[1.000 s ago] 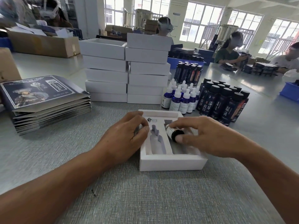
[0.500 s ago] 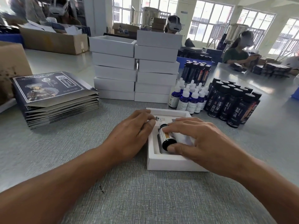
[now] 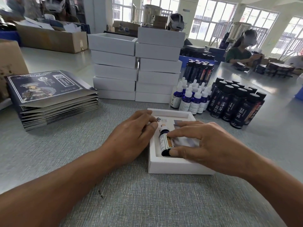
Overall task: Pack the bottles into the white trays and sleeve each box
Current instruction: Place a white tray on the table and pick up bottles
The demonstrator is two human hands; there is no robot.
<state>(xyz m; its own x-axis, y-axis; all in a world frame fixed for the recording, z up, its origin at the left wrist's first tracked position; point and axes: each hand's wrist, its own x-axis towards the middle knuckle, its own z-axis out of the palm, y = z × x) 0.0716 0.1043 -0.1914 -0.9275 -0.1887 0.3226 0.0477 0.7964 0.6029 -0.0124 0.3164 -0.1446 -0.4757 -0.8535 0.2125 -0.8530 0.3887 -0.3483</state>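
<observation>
In the head view, an open white tray (image 3: 172,166) lies on the grey desk (image 3: 114,202) directly in front of the person, close enough that both hands work over it without reaching. The left hand (image 3: 131,136) rests against the left wall of the tray with its fingers loosely bent and holds nothing; I judge that it is there to keep the light box from sliding. The right hand (image 3: 205,145) lies over the right part of the tray, its thumb and forefinger pinching a small dark bottle (image 3: 164,143) that lies flat in the left cut-out, with the cap pointing away from the person, probably to press it fully into its shaped bed. The cut-out on the right side is mostly hidden under this hand, so I cannot tell if it is filled. Just behind the tray, within easy reach, stand the blue dropper bottles (image 3: 190,99) and, beside them, the black bottles (image 3: 236,102), upright in tight groups so that each one is easy to pick. The stacked white boxes (image 3: 136,71) stand further back, and the pile of dark printed sleeves (image 3: 49,99) waits at the left for the later sleeving step.
</observation>
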